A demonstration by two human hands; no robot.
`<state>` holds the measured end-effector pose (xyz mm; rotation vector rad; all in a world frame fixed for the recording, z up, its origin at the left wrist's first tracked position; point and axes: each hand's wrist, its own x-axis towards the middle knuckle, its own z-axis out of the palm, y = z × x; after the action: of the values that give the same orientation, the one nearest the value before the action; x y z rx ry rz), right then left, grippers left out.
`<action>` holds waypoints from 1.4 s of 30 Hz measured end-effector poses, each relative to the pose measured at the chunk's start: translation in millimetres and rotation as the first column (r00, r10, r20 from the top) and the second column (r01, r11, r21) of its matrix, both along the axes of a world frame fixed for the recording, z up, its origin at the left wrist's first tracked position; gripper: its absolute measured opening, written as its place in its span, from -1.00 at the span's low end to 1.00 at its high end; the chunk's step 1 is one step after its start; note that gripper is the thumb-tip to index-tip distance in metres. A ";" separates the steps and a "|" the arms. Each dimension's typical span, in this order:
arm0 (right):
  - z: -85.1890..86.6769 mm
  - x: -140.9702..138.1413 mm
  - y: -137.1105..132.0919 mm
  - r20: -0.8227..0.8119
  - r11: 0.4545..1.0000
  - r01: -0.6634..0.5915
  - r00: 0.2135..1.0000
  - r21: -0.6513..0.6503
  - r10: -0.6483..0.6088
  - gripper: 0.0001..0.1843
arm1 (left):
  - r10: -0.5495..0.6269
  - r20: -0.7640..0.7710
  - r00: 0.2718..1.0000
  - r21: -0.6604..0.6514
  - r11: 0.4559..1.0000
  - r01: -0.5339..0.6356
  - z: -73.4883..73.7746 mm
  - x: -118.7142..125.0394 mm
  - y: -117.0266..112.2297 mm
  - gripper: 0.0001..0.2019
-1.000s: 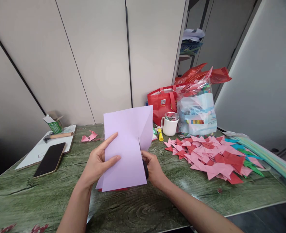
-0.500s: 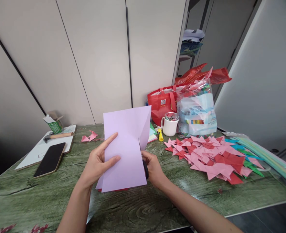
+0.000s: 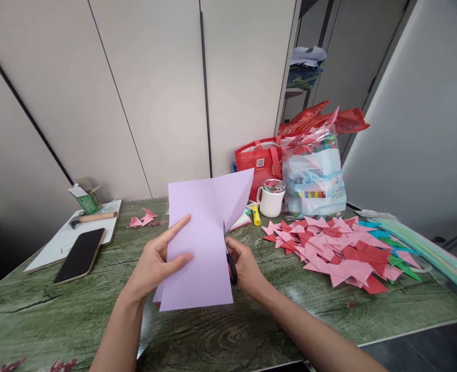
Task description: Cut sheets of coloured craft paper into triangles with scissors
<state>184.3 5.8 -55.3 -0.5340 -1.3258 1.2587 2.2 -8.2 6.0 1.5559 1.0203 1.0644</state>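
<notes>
A sheet of light purple paper (image 3: 199,243) is held up over the table, with my left hand (image 3: 162,258) gripping its left side, thumb and a finger lying on the front face. My right hand (image 3: 243,261) is closed on black-handled scissors (image 3: 232,268) at the paper's right edge. The blades meet the sheet about halfway up, and the part above them bends away to the right. Another purple sheet and a bit of red show beneath the lower left corner.
Folded pink and red paper pieces (image 3: 329,248) lie heaped at right, beside long plastic-wrapped strips (image 3: 425,248). Behind stand a white mug (image 3: 271,201), yellow glue stick (image 3: 256,215), red bag (image 3: 253,173) and filled plastic bag (image 3: 313,181). At left are a phone (image 3: 80,256) and hammer (image 3: 94,219).
The paper's upper right part has swung further out to the right, and the scissor blades show more beside the cut. Both hands stay nearly in place.
</notes>
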 end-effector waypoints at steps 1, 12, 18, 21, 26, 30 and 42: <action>0.5 0.2 0.2 0.003 1.000 0.001 1.000 0.002 -0.001 -0.79 | -0.002 0.000 1.000 -0.003 1.000 0.002 0.2 -0.1 -0.1 -0.29; -1.3 -0.4 0.6 0.000 1.000 0.014 1.000 0.018 -0.014 -0.83 | 0.008 0.004 1.000 -0.002 1.000 -0.008 1.0 1.0 -0.7 -0.28; -0.8 -0.4 0.6 0.005 1.000 0.015 1.000 -0.001 -0.015 -0.78 | 0.006 0.009 1.000 0.005 1.000 -0.006 0.1 0.1 0.0 -0.29; -1.8 -0.7 1.2 0.001 1.000 0.016 1.000 0.000 -0.016 -0.78 | -0.006 0.014 1.000 -0.005 1.000 0.006 0.0 -0.2 -0.1 -0.31; -1.8 -0.6 1.2 0.009 1.000 0.006 1.000 0.001 -0.006 -0.79 | -0.005 0.005 1.000 0.003 1.000 0.005 0.5 0.4 0.0 -0.32; -3.4 -0.4 1.9 0.018 1.000 0.012 1.000 -0.005 -0.012 -0.80 | 0.005 -0.002 1.000 0.011 1.000 -0.005 0.4 0.3 -0.3 -0.32; -9.4 -0.4 4.6 0.041 1.000 0.010 0.999 -0.013 -0.009 -0.80 | 0.010 -0.035 0.999 0.011 1.000 -0.009 0.1 -0.1 0.5 -0.29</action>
<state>183.9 10.4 -64.6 -0.5776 -1.3485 1.2555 2.1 -7.7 6.1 1.5844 1.0480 1.0542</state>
